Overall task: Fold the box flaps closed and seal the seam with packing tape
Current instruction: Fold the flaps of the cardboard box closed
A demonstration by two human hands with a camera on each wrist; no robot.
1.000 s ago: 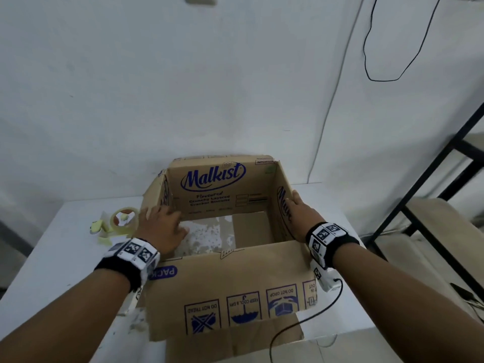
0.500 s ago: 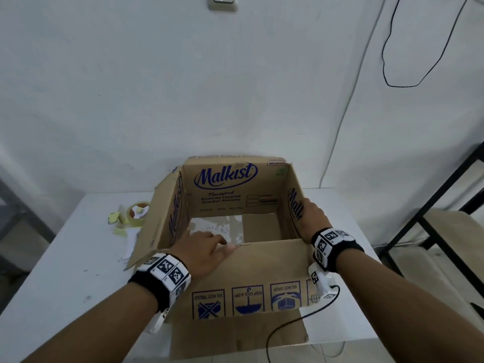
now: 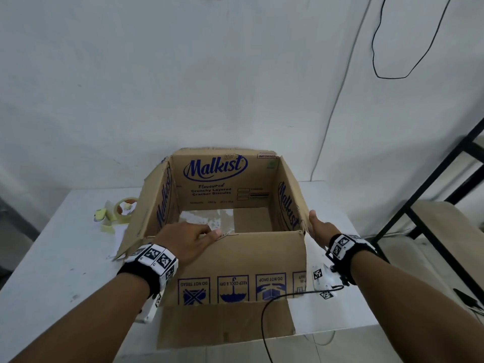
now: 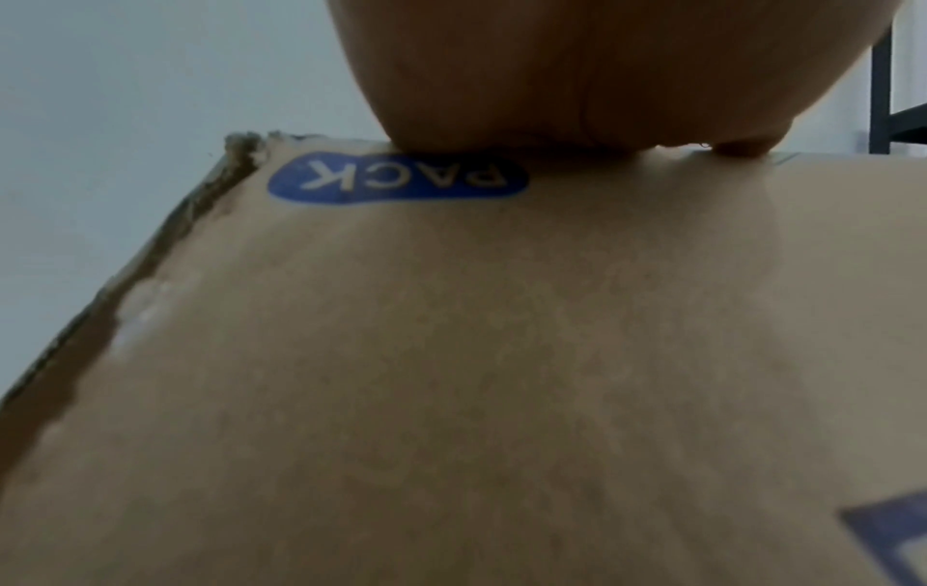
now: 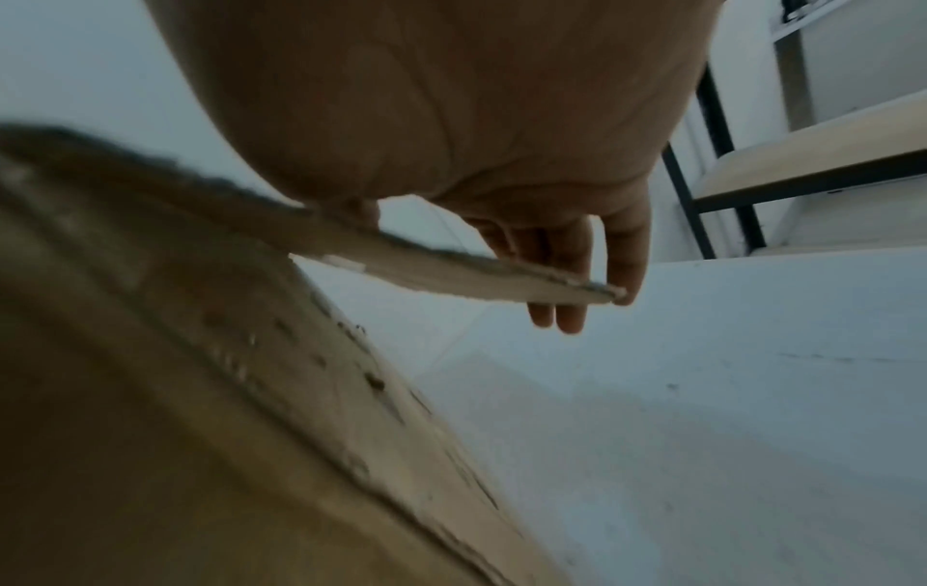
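Observation:
A brown cardboard Malkist box (image 3: 217, 179) stands open on the white table (image 3: 52, 258), all four flaps raised. My left hand (image 3: 191, 239) grips the top edge of the near flap (image 3: 235, 263), fingers curled over it and thumb on the rim. In the left wrist view the palm (image 4: 501, 79) sits on that flap (image 4: 451, 357) above the "PACK" mark. My right hand (image 3: 318, 226) lies with straight fingers against the outside of the right flap (image 3: 288, 203); the right wrist view shows the fingers (image 5: 567, 277) behind the flap's edge (image 5: 451, 269). A tape roll (image 3: 125, 209) lies left of the box.
Yellowish tape scraps (image 3: 100, 214) lie beside the roll. A black metal shelf frame (image 3: 429, 200) stands close on the right. A thin black cable (image 3: 264, 323) runs from my right wrist over the box's front. The left flap (image 3: 149, 213) leans outward toward the tape.
My left hand has moved from the left flap across to the near flap's top edge. The left flap has swung outward. My right hand has stayed at the right flap.

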